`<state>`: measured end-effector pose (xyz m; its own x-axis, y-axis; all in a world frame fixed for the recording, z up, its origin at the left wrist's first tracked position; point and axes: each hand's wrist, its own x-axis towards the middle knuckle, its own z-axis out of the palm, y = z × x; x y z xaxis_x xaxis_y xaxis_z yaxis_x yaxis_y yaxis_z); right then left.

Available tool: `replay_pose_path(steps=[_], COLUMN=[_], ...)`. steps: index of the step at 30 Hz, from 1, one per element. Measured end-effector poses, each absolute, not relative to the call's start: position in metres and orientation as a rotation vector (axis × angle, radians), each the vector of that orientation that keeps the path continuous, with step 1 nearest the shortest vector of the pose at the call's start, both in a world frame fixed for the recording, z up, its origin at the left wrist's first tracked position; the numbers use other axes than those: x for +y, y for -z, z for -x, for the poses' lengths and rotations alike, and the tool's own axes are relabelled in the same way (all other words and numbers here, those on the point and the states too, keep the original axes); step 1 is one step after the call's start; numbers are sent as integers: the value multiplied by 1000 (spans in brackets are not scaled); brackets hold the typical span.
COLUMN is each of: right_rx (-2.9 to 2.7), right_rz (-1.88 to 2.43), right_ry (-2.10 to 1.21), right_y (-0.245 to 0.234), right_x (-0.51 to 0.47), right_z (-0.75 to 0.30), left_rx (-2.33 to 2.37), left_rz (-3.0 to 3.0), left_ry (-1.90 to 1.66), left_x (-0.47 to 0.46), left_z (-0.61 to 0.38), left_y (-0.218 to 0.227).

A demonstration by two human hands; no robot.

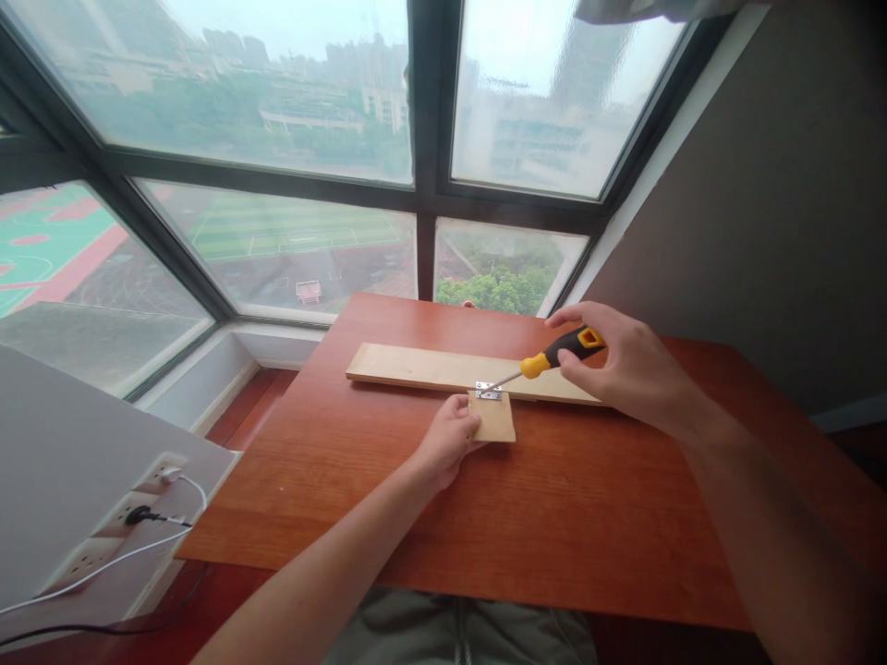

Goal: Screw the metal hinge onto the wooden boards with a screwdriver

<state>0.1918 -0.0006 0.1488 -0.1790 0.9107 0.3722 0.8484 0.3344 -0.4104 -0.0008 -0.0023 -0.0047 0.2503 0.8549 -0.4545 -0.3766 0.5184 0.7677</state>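
My right hand (619, 366) is closed round the black and yellow handle of a screwdriver (563, 350). The screwdriver's metal tip rests on a small silver hinge (489, 391). That hinge joins a long pale wooden board (416, 367) to a small square wooden piece (496, 420). My left hand (449, 437) presses against the left edge of the small piece, fingers curled on it. Both pieces lie flat on the reddish wooden table (388, 499).
Large windows (291, 92) rise behind the table's far edge, with a dark frame post (424, 185) in the middle. A grey wall (783, 203) stands to the right. At the lower left, a white panel carries sockets with plugged cables (149, 513).
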Motion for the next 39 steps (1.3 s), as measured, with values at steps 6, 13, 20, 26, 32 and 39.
replay_pose_path(steps=[6, 13, 20, 26, 32, 39], right_rx=[-1993, -1952, -1990, -1975, -2138, -2140], right_rz=[1629, 1604, 1531, 1524, 1534, 1605], right_ry=[-57, -51, -229, -201, -12, 129], right_y=[-144, -139, -142, -146, -152, -152], right_x=[3, 3, -1, 0, 0, 2], right_z=[-194, -198, -203, -189, -171, -169], left_rx=[1001, 1014, 1007, 991, 976, 996], left_rz=[-579, -571, -571, -600, -585, -556], left_ry=[-900, -902, -906, -917, -929, -940], left_x=[-2, -2, -3, -4, -4, -4], left_z=[0, 0, 0, 0, 0, -1], left_y=[3, 2, 1, 3, 4, 4])
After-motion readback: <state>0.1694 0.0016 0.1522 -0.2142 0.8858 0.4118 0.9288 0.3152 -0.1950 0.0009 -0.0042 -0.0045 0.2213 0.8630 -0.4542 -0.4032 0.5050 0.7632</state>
